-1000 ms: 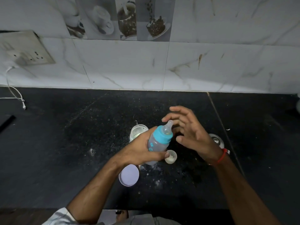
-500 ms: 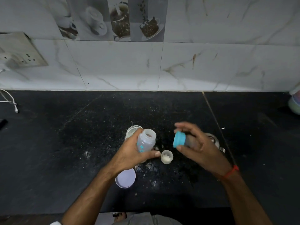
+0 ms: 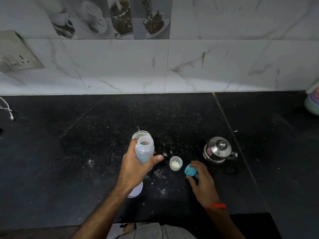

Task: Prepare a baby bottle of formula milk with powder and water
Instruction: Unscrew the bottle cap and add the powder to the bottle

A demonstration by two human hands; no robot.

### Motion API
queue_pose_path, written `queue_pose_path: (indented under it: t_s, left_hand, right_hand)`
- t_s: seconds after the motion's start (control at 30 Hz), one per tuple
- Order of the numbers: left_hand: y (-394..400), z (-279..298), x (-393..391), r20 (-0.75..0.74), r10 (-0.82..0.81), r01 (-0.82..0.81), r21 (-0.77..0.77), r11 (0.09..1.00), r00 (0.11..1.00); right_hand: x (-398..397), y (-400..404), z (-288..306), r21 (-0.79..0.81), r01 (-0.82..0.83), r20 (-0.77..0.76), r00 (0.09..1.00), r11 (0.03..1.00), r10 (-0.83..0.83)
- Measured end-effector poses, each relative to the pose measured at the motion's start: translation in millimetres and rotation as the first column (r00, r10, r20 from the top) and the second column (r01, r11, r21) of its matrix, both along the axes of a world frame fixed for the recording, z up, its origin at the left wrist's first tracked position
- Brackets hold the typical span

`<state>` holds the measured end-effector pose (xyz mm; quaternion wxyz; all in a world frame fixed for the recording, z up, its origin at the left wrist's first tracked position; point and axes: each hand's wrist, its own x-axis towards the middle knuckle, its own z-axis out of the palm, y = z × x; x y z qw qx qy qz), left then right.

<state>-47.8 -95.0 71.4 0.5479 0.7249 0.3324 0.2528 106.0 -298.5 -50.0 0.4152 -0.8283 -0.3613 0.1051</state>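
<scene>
The left hand (image 3: 136, 167) is gripping the baby bottle (image 3: 144, 149) around its lower part, with the fingers behind and the thumb curled across the near side. The bottle is standing open at the top, tilted a little, above the black counter (image 3: 69, 152) near the middle of the scene. Just behind it, on the far side, a clear jar (image 3: 140, 134) is partly showing.

The right hand (image 3: 202, 180) is holding the blue teat cap (image 3: 189, 170) low over the counter, to the right of the bottle; the fingers are curling round it, and the cap is lying on its side with its open end facing left. I cannot tell if the cap is touching the counter.

Between the two hands a small white cup (image 3: 175, 163) with white powder inside is standing on the counter. Farther right, a small steel kettle (image 3: 218, 150) with a lid is sitting. A white round lid (image 3: 136, 191) is lying near the left wrist, partly hidden under it. White powder (image 3: 158, 173) is lying scattered on the counter around the cup.
</scene>
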Motion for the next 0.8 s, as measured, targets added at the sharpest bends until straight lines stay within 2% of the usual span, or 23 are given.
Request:
queue_pose_path:
  t_s: [0.17,0.33,0.43,0.53,0.63,0.8]
  left_hand:
    - [-1.4,-2.0,3.7,-0.025,0.026,-0.025,0.023,0.999,0.999]
    - [-1.9,2.3,10.0,-0.021,0.016,-0.015,0.042,0.999,1.000]
    - [-2.8,4.6,10.3,-0.008,0.016,-0.016,0.054,0.998,1.000]
    - [-2.9,5.0,8.4,0.009,0.022,-0.022,0.049,0.999,1.000]
    - [-2.4,3.5,4.9,0.023,0.018,-0.020,0.044,0.999,1.000]
    - [-5.4,-6.4,2.6,0.019,-0.015,0.014,0.049,0.999,1.000]
  right_hand:
    - [6.1,6.7,-6.0,-0.074,-0.012,0.092,0.996,0.997,0.019]
    - [-1.0,22.7,3.0,-0.217,0.043,0.385,0.922,0.975,0.045]
    - [4.8,36.6,0.5,-0.313,0.085,0.435,0.898,0.946,0.063]
    - [9.7,44.3,-2.2,-0.329,0.063,0.371,0.926,0.942,0.068]
    - [8.2,46.4,1.1,-0.246,0.031,0.265,0.964,0.969,0.037]
    - [3.8,51.3,33.6,0.133,0.035,0.009,0.999,0.990,-0.036]
